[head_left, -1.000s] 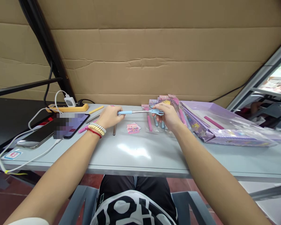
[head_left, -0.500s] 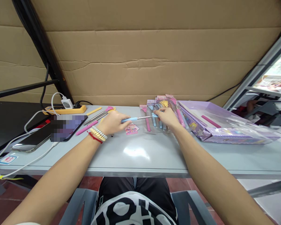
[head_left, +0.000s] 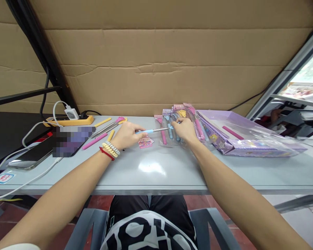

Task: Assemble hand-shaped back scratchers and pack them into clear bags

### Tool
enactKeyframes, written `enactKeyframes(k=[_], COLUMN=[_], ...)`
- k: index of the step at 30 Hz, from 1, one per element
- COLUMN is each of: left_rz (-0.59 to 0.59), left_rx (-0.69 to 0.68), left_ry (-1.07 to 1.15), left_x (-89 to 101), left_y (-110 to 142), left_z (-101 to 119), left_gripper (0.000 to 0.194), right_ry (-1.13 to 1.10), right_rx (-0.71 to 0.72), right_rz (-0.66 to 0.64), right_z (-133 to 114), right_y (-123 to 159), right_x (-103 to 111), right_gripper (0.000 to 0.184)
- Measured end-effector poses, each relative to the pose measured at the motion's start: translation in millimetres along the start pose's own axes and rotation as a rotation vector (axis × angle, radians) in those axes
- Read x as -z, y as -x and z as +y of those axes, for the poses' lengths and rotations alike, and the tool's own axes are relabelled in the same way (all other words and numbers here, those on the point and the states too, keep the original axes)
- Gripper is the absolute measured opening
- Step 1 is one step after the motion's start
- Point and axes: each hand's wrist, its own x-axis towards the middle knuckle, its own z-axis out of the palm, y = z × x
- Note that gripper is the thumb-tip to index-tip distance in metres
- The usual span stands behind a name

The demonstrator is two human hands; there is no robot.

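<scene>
My left hand [head_left: 127, 135] is closed round the blue handle of a telescopic back scratcher [head_left: 158, 130] with a metal rod. My right hand [head_left: 184, 130] pinches its blue head end, so the scratcher lies level between both hands above the table. Its hand-shaped head is mostly hidden by my right fingers. Small pink printed cards [head_left: 145, 143] lie under the handle. Behind and beside my right hand are several bagged back scratchers [head_left: 162, 133] in pink, blue and yellow. Left of my left hand lie loose scratchers with metal rods [head_left: 104, 131] and a pink handle [head_left: 95, 141].
A purple display box [head_left: 261, 151] with clear plastic and a pink handle [head_left: 232, 132] in it stands at right. Phones [head_left: 32, 158], white cables and a yellow power strip [head_left: 80, 121] occupy the left. A cardboard wall [head_left: 151, 83] rises behind the table [head_left: 151, 180].
The whole view has shifted slightly. Both hands keep hold of the back scratcher, in nearly the same pose; little else differs.
</scene>
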Motion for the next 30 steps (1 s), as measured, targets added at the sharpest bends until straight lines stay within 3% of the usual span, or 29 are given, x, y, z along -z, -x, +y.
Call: enactKeyframes(k=[14,24,30], left_rz=[-0.11,-0.161,-0.193], left_rx=[0.229,0.486,0.478], left_ry=[0.276,0.708,0.678], left_x=[0.0,-12.4,-15.5], left_y=[-3.4,-6.3,-6.5], left_z=[0.9,-5.7,-6.0], left_gripper=[0.027,0.021,0.024], right_ry=[0.0,-0.009,-0.01], right_rx=[0.008,0.017,0.015], right_rz=[0.028,0.073,0.004], right_z=[-1.9,-12.5,-7.7], right_y=[4.4,11.1,8.3], right_x=[-6.0,-3.7,-7.7], right_gripper=[0.016,0.013,0.014])
